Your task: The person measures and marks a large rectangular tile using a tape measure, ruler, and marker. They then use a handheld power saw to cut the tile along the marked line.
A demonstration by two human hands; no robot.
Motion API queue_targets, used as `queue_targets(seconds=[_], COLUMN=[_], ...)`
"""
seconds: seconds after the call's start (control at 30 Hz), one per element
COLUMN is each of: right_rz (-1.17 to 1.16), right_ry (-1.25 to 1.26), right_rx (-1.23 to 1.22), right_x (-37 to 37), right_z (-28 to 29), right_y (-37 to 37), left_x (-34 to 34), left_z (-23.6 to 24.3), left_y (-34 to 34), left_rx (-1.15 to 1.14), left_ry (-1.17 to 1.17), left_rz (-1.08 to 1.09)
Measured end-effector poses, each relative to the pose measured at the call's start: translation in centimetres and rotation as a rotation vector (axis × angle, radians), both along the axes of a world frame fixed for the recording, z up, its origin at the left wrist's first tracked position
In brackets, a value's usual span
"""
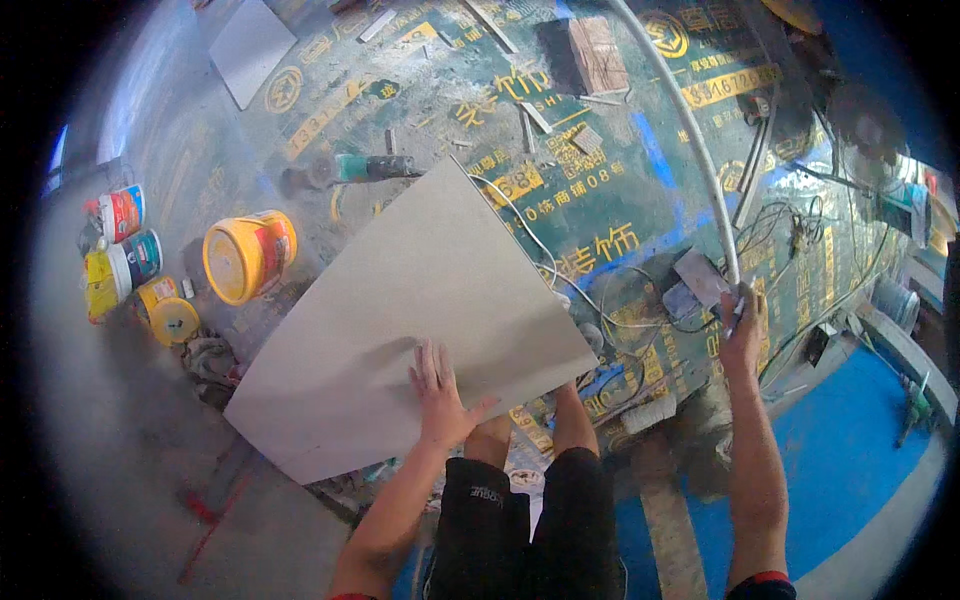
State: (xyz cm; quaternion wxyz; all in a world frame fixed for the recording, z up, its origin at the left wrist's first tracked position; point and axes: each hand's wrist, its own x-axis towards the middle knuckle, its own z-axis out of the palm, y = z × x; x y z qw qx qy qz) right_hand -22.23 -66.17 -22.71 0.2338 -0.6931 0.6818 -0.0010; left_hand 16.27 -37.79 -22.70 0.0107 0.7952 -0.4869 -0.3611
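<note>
A large light-grey tile [400, 310] stands tilted in front of my legs, its broad face toward me. My left hand [436, 392] lies flat on the lower part of that face, fingers stretched out and thumb apart. Off to the right, my right hand [742, 335] is closed round the near end of a long pale bar [697, 130]. The bar runs away from me to the top edge and looks curved in this wide picture. Beside my right hand, a small grey slab [700, 277] lies on the floor.
Yellow-lidded buckets [230, 262] and other tubs [140, 258] stand at the left. A green power tool [375, 167] lies beyond the tile. Loose cables [625, 322] cross the printed floor sheet [600, 200]. Tile offcuts and a brown block [598, 55] lie farther off.
</note>
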Motion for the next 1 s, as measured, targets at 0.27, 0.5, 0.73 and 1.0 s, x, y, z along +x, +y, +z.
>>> queue_targets(seconds=[0.27,0.5,0.73,1.0], right_rz=[0.197,0.836,0.957,0.444], right_ry=[0.241,0.033,0.068,0.318], right_rx=[-0.364,0.118,0.4,0.681], right_x=[-0.4,13.1,18.5,14.3], right_z=[-0.2,5.9,11.2,8.9], right_y=[-8.9,7.2,9.9,4.3], left_x=[-0.4,-5.0,-3.9,6.4], left_z=[1.6,10.2,11.0,14.5], left_y=[0.2,-9.5,-9.3,-8.2], left_rx=[-0.059,0.024,0.112,-0.125], left_ry=[0.182,0.729,0.614,0.782], left_rz=[0.171,0.406,0.126,0.058])
